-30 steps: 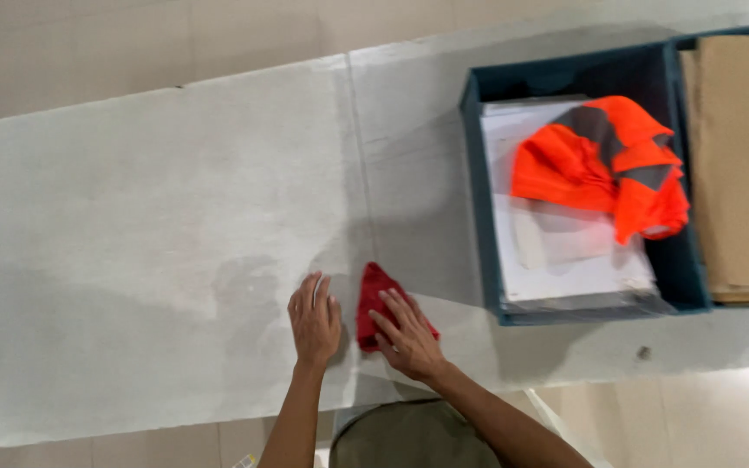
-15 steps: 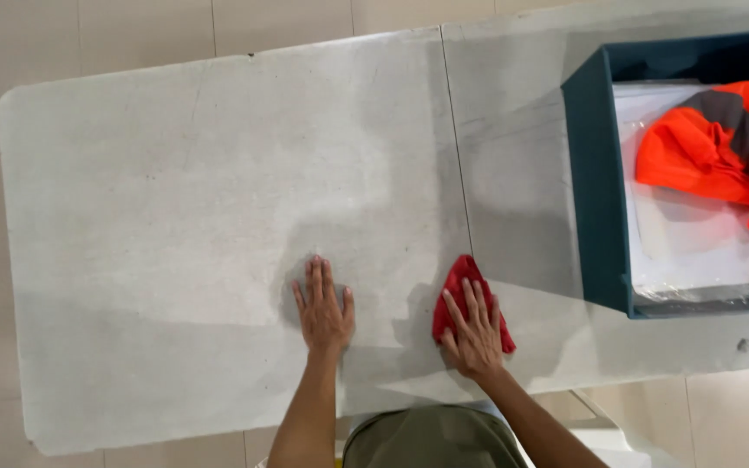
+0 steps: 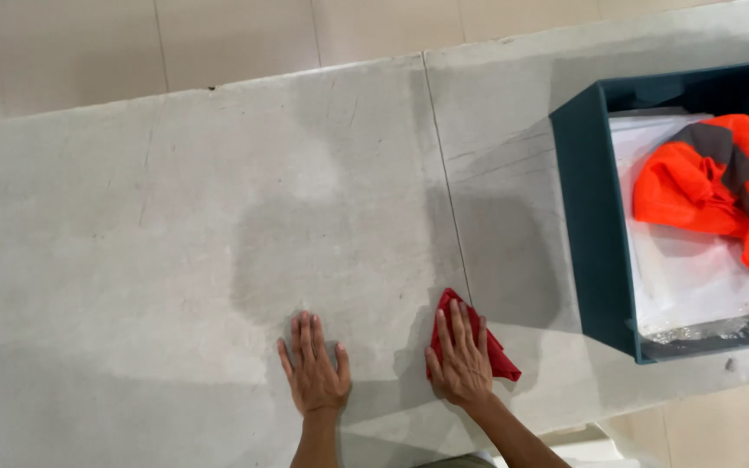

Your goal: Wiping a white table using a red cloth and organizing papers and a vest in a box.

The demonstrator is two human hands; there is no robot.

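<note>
Now, right hand: my right hand lies flat on the red cloth, fingers spread and pressing it onto the bench; no pinching grip, just the palm and fingers on top.
Left hand: my left hand rests flat and spread on the bare bench surface, near the front edge, well apart from the cloth and holding nothing.
Cloth position: the cloth sits near the front edge of the bench, just right of the seam that runs across the top, with its right corner poking out from under my hand.
What changed: a second ago my hands were close together with the cloth between them; since then my right hand has slid the cloth to the right, and my left hand has stayed planted, so the two are now clearly apart.
What that tells me: the cloth is moving across the bench under my palm, and I judge this a wiping stroke with the left hand bracing.
Bin: a dark teal bin stands at the right end of the bench, apart from the cloth.
Bin contents: an orange vest with grey bands lies on clear-wrapped white packs.
</note>
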